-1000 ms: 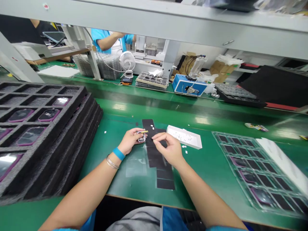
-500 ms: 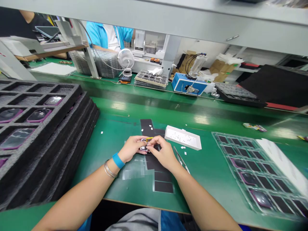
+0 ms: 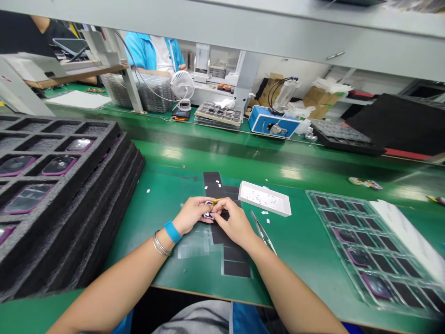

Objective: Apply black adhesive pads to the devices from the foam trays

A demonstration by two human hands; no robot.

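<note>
In the middle of the bench, my left hand [image 3: 187,217] is closed around a small purple-rimmed device housing [image 3: 208,214], which looks like a smartwatch case. My right hand [image 3: 233,221] meets it from the other side, thumb and fingertips pinched together at the housing. What they pinch is too small and covered to make out. A yellow strip [image 3: 216,201] sticks up by the right fingertips. Black film sheets [image 3: 236,269] on clear backing lie beneath the hands. Metal tweezers [image 3: 264,235] rest beside my right forearm.
Stacked black foam trays [image 3: 120,153] holding purple-framed parts rise at left. A shallow white box [image 3: 288,209] with tiny pieces lies beyond my right hand. A clear blister tray [image 3: 321,221] is at right. Behind stand a fan [image 3: 182,84] and blue machine [image 3: 257,121]; a co-worker sits opposite.
Both hands stay at the housing, with only a slight shift of the fingers. Across the bench, the co-worker's arm has lowered.
</note>
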